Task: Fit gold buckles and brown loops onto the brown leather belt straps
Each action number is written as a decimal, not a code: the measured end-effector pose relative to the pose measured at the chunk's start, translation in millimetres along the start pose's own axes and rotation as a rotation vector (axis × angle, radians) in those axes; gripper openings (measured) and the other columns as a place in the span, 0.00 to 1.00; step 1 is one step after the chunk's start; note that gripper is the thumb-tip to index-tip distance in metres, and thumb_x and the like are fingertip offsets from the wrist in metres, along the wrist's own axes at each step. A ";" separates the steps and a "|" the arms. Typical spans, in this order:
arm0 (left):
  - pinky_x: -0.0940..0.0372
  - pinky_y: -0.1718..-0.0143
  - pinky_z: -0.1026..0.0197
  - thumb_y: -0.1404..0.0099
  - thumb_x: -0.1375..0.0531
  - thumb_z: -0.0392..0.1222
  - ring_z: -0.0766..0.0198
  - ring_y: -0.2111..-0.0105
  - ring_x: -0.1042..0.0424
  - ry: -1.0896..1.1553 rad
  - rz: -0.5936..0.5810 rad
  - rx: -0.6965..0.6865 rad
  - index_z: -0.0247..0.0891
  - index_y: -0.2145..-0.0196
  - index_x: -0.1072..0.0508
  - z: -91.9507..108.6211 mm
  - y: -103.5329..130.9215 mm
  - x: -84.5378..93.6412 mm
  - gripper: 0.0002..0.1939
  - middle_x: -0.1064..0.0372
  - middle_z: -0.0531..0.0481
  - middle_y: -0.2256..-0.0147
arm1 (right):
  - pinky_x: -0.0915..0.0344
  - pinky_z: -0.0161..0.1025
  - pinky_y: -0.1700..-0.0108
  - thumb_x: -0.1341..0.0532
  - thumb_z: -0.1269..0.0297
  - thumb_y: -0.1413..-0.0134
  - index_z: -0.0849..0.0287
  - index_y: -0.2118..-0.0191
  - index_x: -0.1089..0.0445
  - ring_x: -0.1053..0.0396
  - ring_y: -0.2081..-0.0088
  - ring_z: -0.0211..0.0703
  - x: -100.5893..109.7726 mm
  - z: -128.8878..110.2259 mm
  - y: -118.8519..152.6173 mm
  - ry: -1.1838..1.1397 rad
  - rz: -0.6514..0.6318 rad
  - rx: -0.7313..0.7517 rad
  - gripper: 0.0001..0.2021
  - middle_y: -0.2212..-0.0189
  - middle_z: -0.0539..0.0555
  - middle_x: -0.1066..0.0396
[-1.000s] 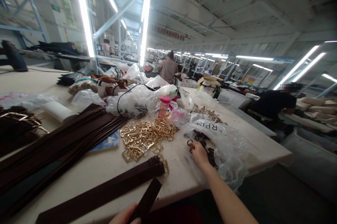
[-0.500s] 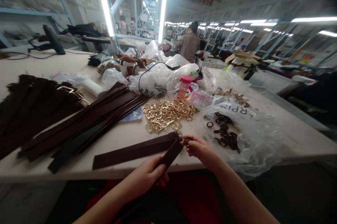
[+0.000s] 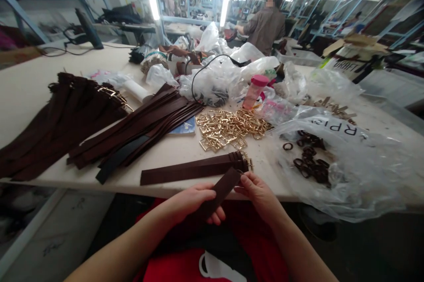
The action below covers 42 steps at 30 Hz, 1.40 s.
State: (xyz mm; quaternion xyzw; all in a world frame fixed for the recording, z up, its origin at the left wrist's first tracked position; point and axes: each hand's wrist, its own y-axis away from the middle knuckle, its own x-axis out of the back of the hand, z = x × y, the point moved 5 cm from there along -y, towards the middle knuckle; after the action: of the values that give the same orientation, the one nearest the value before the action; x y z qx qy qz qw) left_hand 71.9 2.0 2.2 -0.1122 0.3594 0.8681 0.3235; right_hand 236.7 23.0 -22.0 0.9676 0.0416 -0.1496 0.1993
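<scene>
My left hand (image 3: 194,201) is closed around a dark brown leather strap (image 3: 225,183), thumb on top and fingers beneath, in front of the table edge. At the strap's upper end my right hand (image 3: 260,191) pinches a small dark leather loop (image 3: 239,171), mostly hidden by the fingertips. I cannot tell whether the loop is around the strap. Just beyond lies a short stack of brown straps (image 3: 192,169) with gold buckles (image 3: 247,162) at its right end. Behind that is a heap of loose gold buckles (image 3: 228,126).
A clear plastic bag (image 3: 351,176) holding dark loops (image 3: 309,158) spreads on the right. More brown straps (image 3: 142,125) and a buckled bundle (image 3: 76,110) lie left. Behind are a pink-lidded jar (image 3: 254,91) and crumpled plastic bags (image 3: 215,81). A person (image 3: 266,21) stands farther back.
My view has tilted downward and shifted left. My right hand's fingertips have closed in at the strap's end, and the loop now shows less between them. My left hand still holds the strap.
</scene>
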 end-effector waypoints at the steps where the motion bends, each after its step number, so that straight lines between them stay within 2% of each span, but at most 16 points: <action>1: 0.39 0.77 0.67 0.41 0.49 0.42 0.66 0.78 0.29 0.013 -0.002 0.012 0.33 0.56 0.38 -1.3 -0.3 0.3 0.16 0.28 0.47 0.76 | 0.36 0.37 0.60 0.35 0.53 0.58 0.58 0.75 0.34 0.33 0.67 0.38 1.7 1.1 -0.4 0.023 0.026 0.028 0.13 0.70 0.49 0.30; 3: 0.39 0.76 0.66 0.41 0.50 0.41 0.66 0.78 0.29 0.026 -0.004 0.026 0.33 0.57 0.38 -4.7 -1.4 1.9 0.15 0.27 0.46 0.75 | 0.36 0.37 0.61 0.35 0.53 0.58 0.59 0.76 0.35 0.34 0.67 0.38 4.5 3.2 -1.2 0.054 0.060 0.057 0.14 0.69 0.50 0.30; 5: 0.38 0.76 0.66 0.41 0.50 0.41 0.66 0.77 0.28 0.019 -0.005 0.026 0.33 0.57 0.39 -8.7 -3.5 4.1 0.15 0.27 0.46 0.74 | 0.36 0.35 0.66 0.36 0.52 0.58 0.59 0.76 0.36 0.35 0.70 0.38 6.3 6.0 -2.6 0.048 0.071 0.054 0.15 0.71 0.50 0.31; 10: 0.39 0.77 0.66 0.39 0.52 0.40 0.67 0.78 0.30 -0.110 -0.016 0.003 0.35 0.61 0.40 -14.3 -7.6 3.8 0.10 0.29 0.50 0.76 | 0.43 0.29 0.78 0.40 0.49 0.54 0.57 0.68 0.36 0.40 0.78 0.32 8.9 13.6 -6.2 0.036 0.110 0.040 0.16 0.76 0.47 0.35; 15: 0.40 0.79 0.67 0.37 0.54 0.44 0.69 0.81 0.35 -0.407 0.006 -0.053 0.37 0.66 0.40 -4.2 0.1 -0.5 0.09 0.35 0.54 0.79 | 0.42 0.29 0.77 0.36 0.53 0.57 0.57 0.65 0.35 0.41 0.79 0.30 5.3 10.9 -4.5 0.086 0.130 0.092 0.15 0.77 0.46 0.35; 19: 0.40 0.79 0.67 0.37 0.55 0.44 0.70 0.82 0.36 -0.502 -0.036 -0.020 0.37 0.67 0.41 2.7 7.8 -1.6 0.09 0.36 0.55 0.80 | 0.40 0.31 0.76 0.35 0.54 0.60 0.58 0.66 0.33 0.39 0.77 0.33 0.4 7.4 -1.0 0.072 0.109 0.083 0.16 0.75 0.48 0.33; 24: 0.42 0.81 0.68 0.37 0.55 0.44 0.69 0.83 0.36 -0.585 -0.049 -0.006 0.38 0.67 0.40 6.7 13.9 1.3 0.09 0.37 0.56 0.81 | 0.44 0.30 0.78 0.35 0.54 0.59 0.58 0.66 0.32 0.42 0.80 0.31 0.8 7.6 2.8 0.095 0.075 0.100 0.15 0.77 0.46 0.35; 28: 0.42 0.82 0.68 0.37 0.54 0.45 0.69 0.84 0.36 -0.581 -0.065 0.016 0.38 0.63 0.39 5.6 15.9 -2.4 0.11 0.37 0.56 0.81 | 0.46 0.30 0.79 0.34 0.55 0.61 0.58 0.68 0.32 0.44 0.82 0.30 -2.4 13.8 7.6 0.110 0.055 0.100 0.15 0.77 0.46 0.35; 33: 0.40 0.79 0.67 0.38 0.54 0.42 0.69 0.82 0.35 -0.518 -0.065 -0.029 0.36 0.62 0.37 4.7 11.7 -9.1 0.11 0.36 0.55 0.80 | 0.51 0.29 0.82 0.35 0.55 0.59 0.59 0.69 0.34 0.47 0.84 0.29 -19.2 28.3 13.1 0.002 -0.032 0.007 0.15 0.83 0.44 0.40; 35: 0.38 0.76 0.66 0.39 0.51 0.40 0.68 0.79 0.32 -0.485 -0.070 -0.022 0.36 0.60 0.37 2.9 13.0 -6.5 0.11 0.33 0.54 0.77 | 0.51 0.29 0.82 0.34 0.55 0.60 0.59 0.70 0.35 0.48 0.84 0.28 -18.6 30.7 12.5 -0.101 0.010 -0.014 0.15 0.81 0.45 0.38; 39: 0.36 0.71 0.64 0.42 0.46 0.40 0.65 0.72 0.30 -0.457 -0.062 0.057 0.36 0.55 0.38 -1.5 25.0 6.6 0.16 0.30 0.51 0.72 | 0.49 0.29 0.81 0.33 0.58 0.62 0.58 0.71 0.35 0.45 0.81 0.29 -9.6 31.0 11.8 -0.254 0.185 0.011 0.14 0.76 0.46 0.36; 42: 0.36 0.71 0.63 0.41 0.47 0.42 0.65 0.73 0.30 -0.400 -0.052 0.094 0.36 0.53 0.39 -2.4 34.1 12.6 0.18 0.31 0.51 0.73 | 0.49 0.30 0.81 0.33 0.57 0.62 0.59 0.71 0.35 0.46 0.81 0.30 -18.7 36.0 15.5 -0.242 0.170 -0.012 0.14 0.77 0.46 0.37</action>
State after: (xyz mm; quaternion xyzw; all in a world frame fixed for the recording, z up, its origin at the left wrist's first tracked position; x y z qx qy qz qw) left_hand 40.3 -11.8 13.9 0.0683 0.3251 0.8467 0.4157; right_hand 211.3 -6.0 -42.1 0.9413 -0.0639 -0.2475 0.2207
